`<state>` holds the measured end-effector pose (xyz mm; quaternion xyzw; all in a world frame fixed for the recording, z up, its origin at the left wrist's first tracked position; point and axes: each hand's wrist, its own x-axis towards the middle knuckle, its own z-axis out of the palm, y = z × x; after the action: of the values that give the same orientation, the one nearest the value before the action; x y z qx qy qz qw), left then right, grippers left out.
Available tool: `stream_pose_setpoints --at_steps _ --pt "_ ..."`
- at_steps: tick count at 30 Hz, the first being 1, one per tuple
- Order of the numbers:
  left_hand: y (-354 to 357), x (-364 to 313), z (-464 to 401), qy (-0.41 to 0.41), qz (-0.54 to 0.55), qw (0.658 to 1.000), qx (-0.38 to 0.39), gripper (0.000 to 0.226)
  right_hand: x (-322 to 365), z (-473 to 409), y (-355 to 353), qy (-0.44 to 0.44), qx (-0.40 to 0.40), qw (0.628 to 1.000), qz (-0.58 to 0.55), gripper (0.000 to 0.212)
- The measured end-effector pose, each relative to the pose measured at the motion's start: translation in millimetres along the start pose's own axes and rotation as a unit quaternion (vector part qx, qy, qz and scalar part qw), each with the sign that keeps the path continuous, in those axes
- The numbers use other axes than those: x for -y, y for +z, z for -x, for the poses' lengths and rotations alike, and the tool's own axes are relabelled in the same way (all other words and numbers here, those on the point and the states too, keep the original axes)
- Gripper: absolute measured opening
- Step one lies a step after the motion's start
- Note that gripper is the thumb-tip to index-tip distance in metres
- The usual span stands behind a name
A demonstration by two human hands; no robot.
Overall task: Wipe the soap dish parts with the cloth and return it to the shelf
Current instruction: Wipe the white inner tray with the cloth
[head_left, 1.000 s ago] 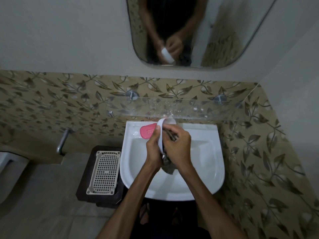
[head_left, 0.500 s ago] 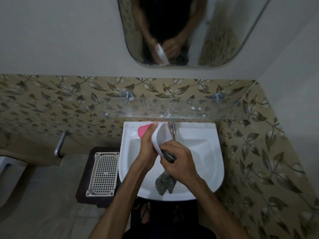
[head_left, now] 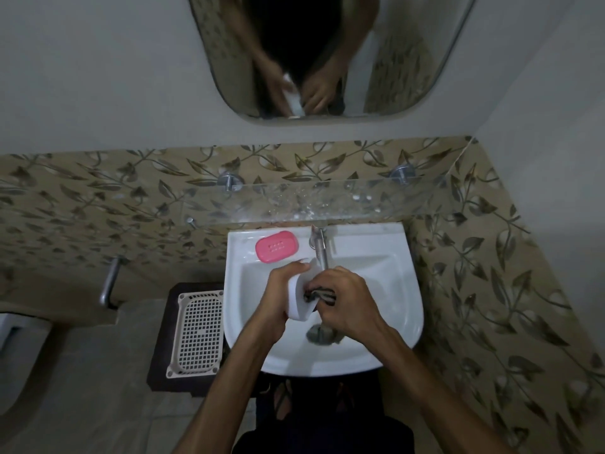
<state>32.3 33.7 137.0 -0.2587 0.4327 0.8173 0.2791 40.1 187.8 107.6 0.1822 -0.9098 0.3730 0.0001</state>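
Note:
My left hand [head_left: 278, 291] grips the white soap dish base [head_left: 302, 301], held on edge over the sink bowl. My right hand [head_left: 347, 303] presses a dark grey cloth [head_left: 322, 294] into the hollow of that base; the cloth's loose end [head_left: 322, 334] hangs below my wrist. The pink soap dish tray [head_left: 276, 246], with small drain holes, lies flat on the sink's back left ledge. Above the sink runs the glass shelf [head_left: 376, 199], wet with droplets and bare.
The white sink [head_left: 393, 257] has a chrome tap [head_left: 319, 247] at the back middle, close behind my hands. A beige perforated basket [head_left: 198, 332] sits on a dark stool at the left. A mirror [head_left: 409, 60] hangs above; patterned tile walls close in at the right.
Both hands have come down and toward me, away from the shelf, so the pink tray is now fully uncovered. The cloth has gone from the base's lower end into its hollow.

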Motion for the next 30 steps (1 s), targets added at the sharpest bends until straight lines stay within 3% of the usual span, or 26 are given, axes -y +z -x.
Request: stream_pose_setpoints --at_steps 2,5,8,13,18,22,26,30 --pt "-0.3 5.3 -4.9 0.007 -0.025 0.999 -0.023 0.008 -1.4 -1.8 -5.1 0.024 0.044 0.999 -0.011 0.044" --pt "-6.5 8.0 -5.5 0.003 -0.083 0.996 -0.029 0.033 -5.0 -5.6 -12.7 0.020 0.091 0.995 -0.035 0.043" --pt "-8.7 7.0 -5.9 0.051 -0.151 0.985 -0.068 0.024 -2.3 -8.4 -17.6 0.043 0.117 0.990 -0.064 0.037" --pt "-3.8 7.0 -4.9 0.161 -0.192 0.966 -0.065 0.035 13.7 -6.0 -7.6 0.089 0.087 0.982 -0.145 0.018" --pt "4.9 -2.6 -4.9 0.270 -0.218 0.938 -0.020 0.055 23.5 -8.5 5.0 0.134 -0.070 0.971 -0.186 0.024" --pt "8.6 -9.3 -2.0 0.309 -0.207 0.927 -0.048 0.053 30.4 -5.9 12.8 0.074 -0.053 0.982 -0.164 0.017" --pt "9.9 -8.7 -0.6 0.328 -0.199 0.923 -0.033 0.053 22.5 -12.8 6.6 0.066 -0.088 0.987 -0.118 0.019" --pt "7.9 -9.5 -1.7 0.326 -0.154 0.933 -0.020 0.051 28.4 -9.7 7.9 0.068 -0.020 0.987 -0.145 0.015"
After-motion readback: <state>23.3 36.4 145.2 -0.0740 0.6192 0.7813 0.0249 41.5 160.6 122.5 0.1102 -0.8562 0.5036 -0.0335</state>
